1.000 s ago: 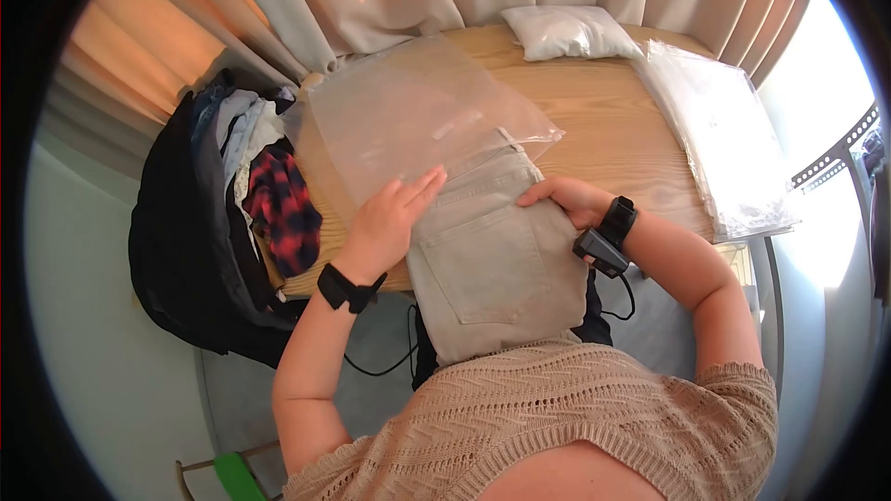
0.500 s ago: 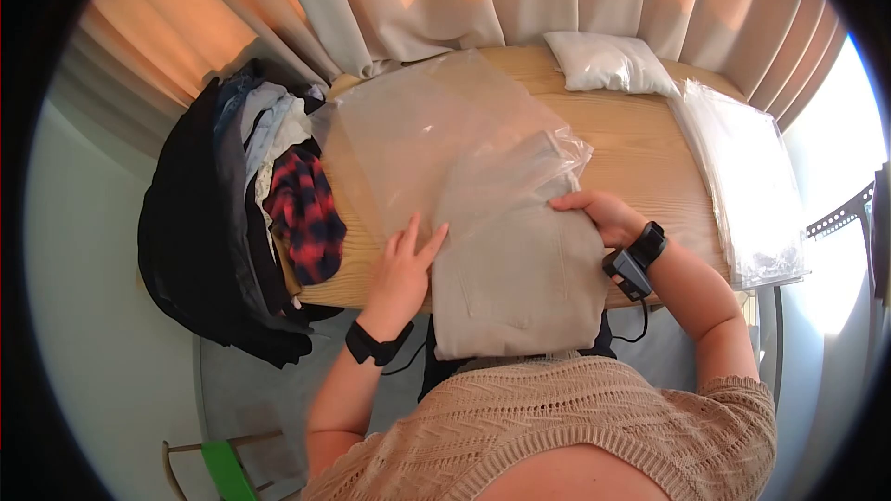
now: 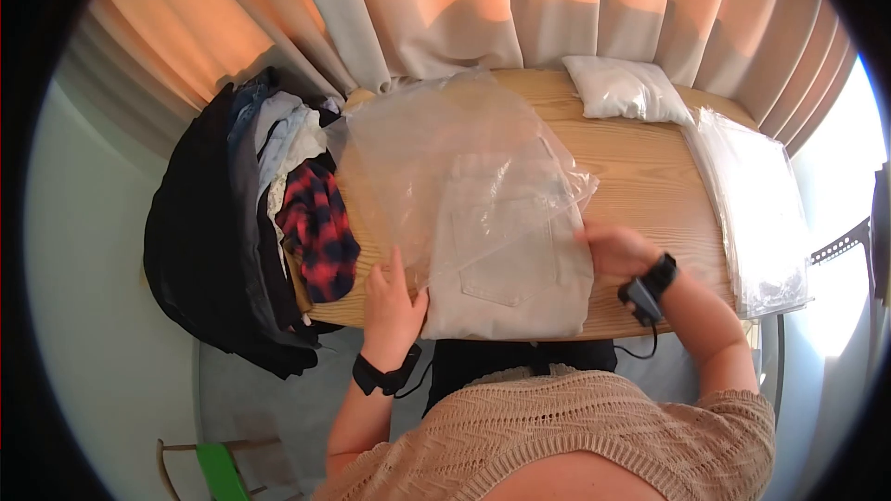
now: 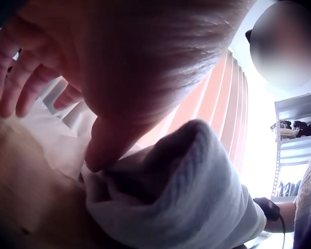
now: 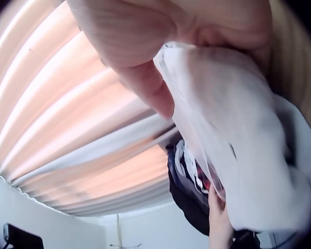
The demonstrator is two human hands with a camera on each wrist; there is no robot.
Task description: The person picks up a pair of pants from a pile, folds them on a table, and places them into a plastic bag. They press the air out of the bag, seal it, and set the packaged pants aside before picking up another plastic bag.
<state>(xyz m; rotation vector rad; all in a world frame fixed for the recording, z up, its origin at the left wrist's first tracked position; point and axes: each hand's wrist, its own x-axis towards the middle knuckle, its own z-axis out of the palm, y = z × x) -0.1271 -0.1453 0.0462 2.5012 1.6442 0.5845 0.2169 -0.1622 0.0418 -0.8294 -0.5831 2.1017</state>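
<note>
Folded pale beige jeans [image 3: 506, 301], a back pocket facing up, lie at the table's front edge. A clear plastic bag [image 3: 394, 144] spreads beyond them, its film covering their upper part and its edge running slantwise across the pocket. My left hand [image 3: 390, 311] is at their left side, fingers extended; in the left wrist view its thumb [image 4: 101, 148] touches the folded cloth. On the right side my right hand [image 3: 620, 250] grips the jeans' edge, with the thumb [image 5: 155, 96] on one face and the fingers partly hidden in the right wrist view.
A black bag [image 3: 209, 250] stuffed with clothes stands at the left, a red-and-navy plaid garment [image 3: 320, 232] spilling out. At the back lies a white plastic-wrapped packet [image 3: 624, 91]. A stack of clear bags [image 3: 756, 213] rests at the table's right end.
The jeans have moved forward from my lap onto the table, further under the bag's film. Both hands moved along with them at their sides, the left hand coming down off their top.
</note>
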